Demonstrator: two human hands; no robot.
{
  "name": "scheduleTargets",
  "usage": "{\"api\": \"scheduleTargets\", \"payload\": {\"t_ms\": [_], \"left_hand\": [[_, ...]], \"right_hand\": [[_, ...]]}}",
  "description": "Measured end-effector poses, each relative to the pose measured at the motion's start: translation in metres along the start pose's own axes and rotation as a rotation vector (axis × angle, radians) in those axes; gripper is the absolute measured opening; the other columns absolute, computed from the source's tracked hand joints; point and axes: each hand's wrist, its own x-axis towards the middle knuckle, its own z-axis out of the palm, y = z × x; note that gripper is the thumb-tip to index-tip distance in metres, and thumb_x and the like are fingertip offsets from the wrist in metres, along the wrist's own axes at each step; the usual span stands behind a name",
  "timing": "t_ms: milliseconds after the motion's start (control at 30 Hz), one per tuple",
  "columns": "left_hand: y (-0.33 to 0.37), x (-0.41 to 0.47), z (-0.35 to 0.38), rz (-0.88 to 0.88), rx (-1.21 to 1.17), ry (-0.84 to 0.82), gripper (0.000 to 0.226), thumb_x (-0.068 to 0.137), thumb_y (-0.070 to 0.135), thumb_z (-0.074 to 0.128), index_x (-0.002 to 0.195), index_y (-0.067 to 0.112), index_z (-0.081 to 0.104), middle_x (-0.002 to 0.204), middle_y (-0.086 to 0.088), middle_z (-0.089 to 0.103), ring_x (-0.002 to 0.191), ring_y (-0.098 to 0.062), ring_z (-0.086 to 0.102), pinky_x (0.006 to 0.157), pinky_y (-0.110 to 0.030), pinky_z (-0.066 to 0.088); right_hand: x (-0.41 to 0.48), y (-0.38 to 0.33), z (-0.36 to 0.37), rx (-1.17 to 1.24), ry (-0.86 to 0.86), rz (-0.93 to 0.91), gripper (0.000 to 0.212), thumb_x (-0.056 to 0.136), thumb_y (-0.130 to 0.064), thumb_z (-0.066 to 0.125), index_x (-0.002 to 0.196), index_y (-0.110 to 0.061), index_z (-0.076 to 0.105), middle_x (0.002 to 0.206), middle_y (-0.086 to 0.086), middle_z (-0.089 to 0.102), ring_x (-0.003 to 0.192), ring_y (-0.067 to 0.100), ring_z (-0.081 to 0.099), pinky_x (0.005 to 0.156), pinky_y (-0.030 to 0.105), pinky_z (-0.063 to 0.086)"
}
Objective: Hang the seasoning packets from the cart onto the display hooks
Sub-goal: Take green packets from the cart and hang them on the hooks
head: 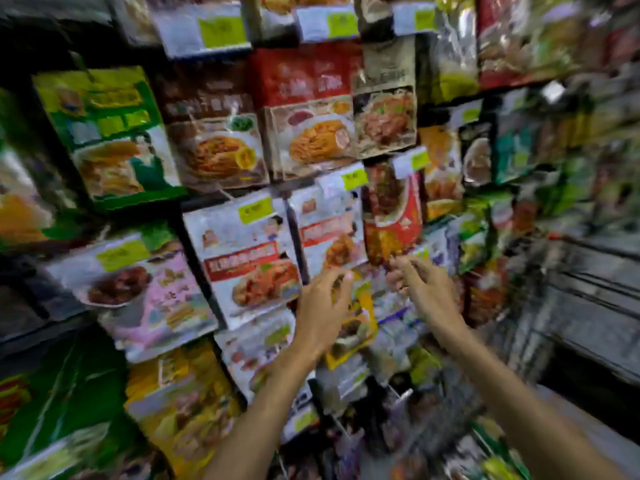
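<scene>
Mostly blurred: left hand (320,303), right hand (424,289) by yellow packet (362,323); grip unclear; labels unreadable.

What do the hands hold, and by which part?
Blur hides it: the left hand reaches the top edge of the yellow packet; the right hand shows nothing held.

Person in frame: two bare hands and two bare forearms, nothing else. The left hand (320,303) is just right of centre, and the left forearm (256,414) comes in from 6 o'clock. The right hand (427,292) is at 3 o'clock of it, and the right forearm (519,396) comes in from 5 o'clock. Both arms are uncovered to the frame edge. Heavy motion blur, finer detail unreadable.
</scene>
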Motion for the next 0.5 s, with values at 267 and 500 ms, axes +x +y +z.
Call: {"api": "scheduleTargets", "payload": {"t_ms": [267, 500], "left_hand": [[-0.011, -0.071, 0.214, -0.171, -0.144, -0.589, 0.022, 0.097, 0.013, 0.050, 0.084, 0.000, 0.062, 0.068, -0.016, 0.058, 0.066, -0.023, 0.054, 0.063, -0.032, 0.031], [-0.054, -0.139, 0.337, -0.210, -0.140, -0.999, 0.021, 0.100, 0.017, 0.045, 0.094, 0.009, 0.064, 0.075, -0.015, 0.059, 0.074, -0.029, 0.058, 0.064, -0.031, 0.035]], "right_hand": [[-0.096, 0.180, -0.140, -0.242, 0.339, 0.567, 0.022, 0.096, -0.016, 0.051, 0.091, -0.006, 0.070, 0.089, 0.020, 0.071, 0.090, 0.035, 0.067, 0.084, 0.048, 0.051], [-0.198, 0.292, -0.173, -0.325, 0.554, 0.980, 0.036, 0.099, -0.015, 0.045, 0.082, 0.009, 0.065, 0.082, 0.027, 0.067, 0.079, 0.042, 0.062, 0.067, 0.032, 0.050]]}}
